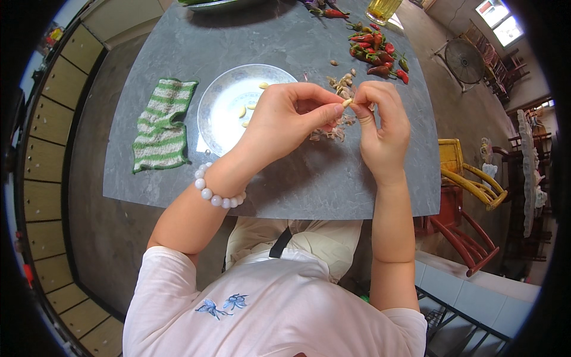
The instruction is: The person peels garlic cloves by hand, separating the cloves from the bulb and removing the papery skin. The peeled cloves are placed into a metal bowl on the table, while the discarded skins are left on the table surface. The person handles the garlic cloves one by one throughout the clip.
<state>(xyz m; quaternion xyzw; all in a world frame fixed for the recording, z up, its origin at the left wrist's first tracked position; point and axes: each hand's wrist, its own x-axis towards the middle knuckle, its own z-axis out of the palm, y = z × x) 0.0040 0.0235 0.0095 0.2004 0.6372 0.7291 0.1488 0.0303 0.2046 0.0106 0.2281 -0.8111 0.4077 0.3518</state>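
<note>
Between the fingertips of my left hand [290,116] is a peeled garlic clove [347,103]. The thumb and forefinger of my right hand [383,120] pinch the clove's other end. Garlic skins and small unpeeled cloves [341,85] lie on the table just behind and under my hands. To the left stands a white plate [214,116] with a patterned rim, holding several peeled cloves [242,111]; my left hand and wrist hide part of it.
On the grey table [308,187] lie a green-and-white striped cloth [163,125] at left and red and green chillies [374,49] at the back right, near a glass of yellowish liquid [382,10]. A metal dish [218,5] stands at the back. Chairs [464,227] are at right.
</note>
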